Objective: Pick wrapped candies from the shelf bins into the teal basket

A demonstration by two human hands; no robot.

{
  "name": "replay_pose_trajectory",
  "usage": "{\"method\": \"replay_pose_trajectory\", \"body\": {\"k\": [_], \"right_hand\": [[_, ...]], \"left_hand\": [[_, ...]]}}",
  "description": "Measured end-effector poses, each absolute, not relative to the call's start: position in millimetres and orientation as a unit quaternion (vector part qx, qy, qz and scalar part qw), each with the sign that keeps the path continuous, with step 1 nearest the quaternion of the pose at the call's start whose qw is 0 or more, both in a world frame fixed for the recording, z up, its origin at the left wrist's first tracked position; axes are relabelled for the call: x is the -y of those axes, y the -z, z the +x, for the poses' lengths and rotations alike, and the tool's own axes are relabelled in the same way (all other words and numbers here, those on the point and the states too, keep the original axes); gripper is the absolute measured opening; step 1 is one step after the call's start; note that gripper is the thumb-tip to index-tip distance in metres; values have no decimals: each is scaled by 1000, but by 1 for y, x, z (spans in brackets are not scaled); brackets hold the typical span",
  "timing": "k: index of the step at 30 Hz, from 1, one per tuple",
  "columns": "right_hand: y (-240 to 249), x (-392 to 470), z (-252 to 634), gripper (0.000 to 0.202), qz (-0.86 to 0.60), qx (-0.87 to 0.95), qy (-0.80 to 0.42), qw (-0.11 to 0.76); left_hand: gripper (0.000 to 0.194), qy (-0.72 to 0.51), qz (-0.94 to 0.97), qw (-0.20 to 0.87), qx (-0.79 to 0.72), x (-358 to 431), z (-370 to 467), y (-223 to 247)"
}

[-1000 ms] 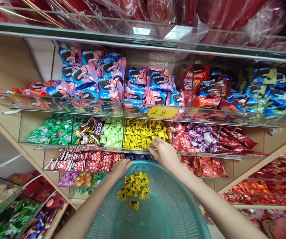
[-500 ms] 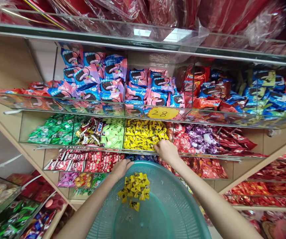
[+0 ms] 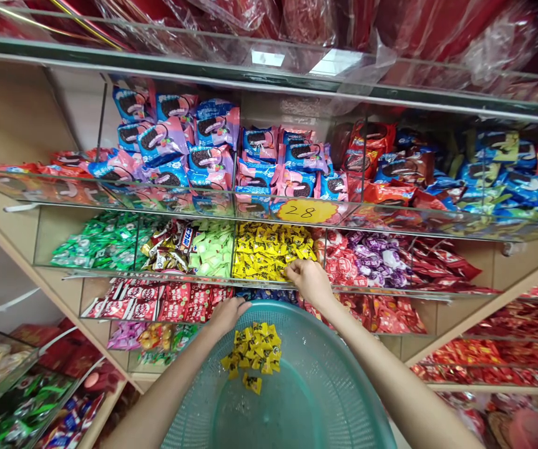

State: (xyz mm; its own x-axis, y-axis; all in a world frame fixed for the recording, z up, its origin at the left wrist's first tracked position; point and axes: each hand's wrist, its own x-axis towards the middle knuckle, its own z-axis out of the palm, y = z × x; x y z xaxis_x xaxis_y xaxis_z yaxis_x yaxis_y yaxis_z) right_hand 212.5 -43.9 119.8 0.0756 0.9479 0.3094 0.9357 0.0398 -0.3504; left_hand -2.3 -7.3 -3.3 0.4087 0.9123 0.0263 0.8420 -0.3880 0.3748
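Observation:
My left hand [image 3: 226,315] is closed over the far left rim of a green plastic basket [image 3: 269,424]. Inside the basket lies a small heap of yellow wrapped candies [image 3: 259,349], with one set slightly apart from it. My right hand [image 3: 309,280] is at the front of a shelf compartment of similar yellow candies [image 3: 269,249], just above the clear front strip. Its fingers are curled together against the candies' lower right edge. Whether a candy is between them is hidden.
Glass strips divide the shelf. Pale green candies [image 3: 213,249] lie left of the yellow ones, red-wrapped candies [image 3: 341,262] right. Cookie packets [image 3: 161,143] fill the shelf above, behind a "28" price tag [image 3: 307,211]. Red packets [image 3: 170,302] lie on the shelf below.
My right hand has shifted very slightly left along the yellow candies, fingers still curled. My left hand stays on the basket rim, and the heap in the basket looks the same.

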Motion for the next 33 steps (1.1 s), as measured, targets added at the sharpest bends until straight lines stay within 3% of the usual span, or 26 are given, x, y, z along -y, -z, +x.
{"method": "replay_pose_trajectory", "body": {"k": [5, 8, 19, 26, 33], "right_hand": [[-132, 60, 208, 30, -595, 725, -17, 347], [-132, 76, 197, 30, -533, 758, -67, 368], [9, 82, 187, 18, -540, 740, -355, 187], [30, 94, 173, 21, -536, 631, -525, 196], [41, 100, 166, 24, -587, 609, -500, 186]], "left_hand": [[50, -113, 827, 150, -530, 6, -2, 5], [47, -111, 822, 152, -538, 6, -1, 4], [46, -104, 815, 159, -548, 9, 0, 0], [46, -103, 811, 165, -552, 10, 1, -4], [45, -99, 809, 175, -552, 10, 1, -5]]}}
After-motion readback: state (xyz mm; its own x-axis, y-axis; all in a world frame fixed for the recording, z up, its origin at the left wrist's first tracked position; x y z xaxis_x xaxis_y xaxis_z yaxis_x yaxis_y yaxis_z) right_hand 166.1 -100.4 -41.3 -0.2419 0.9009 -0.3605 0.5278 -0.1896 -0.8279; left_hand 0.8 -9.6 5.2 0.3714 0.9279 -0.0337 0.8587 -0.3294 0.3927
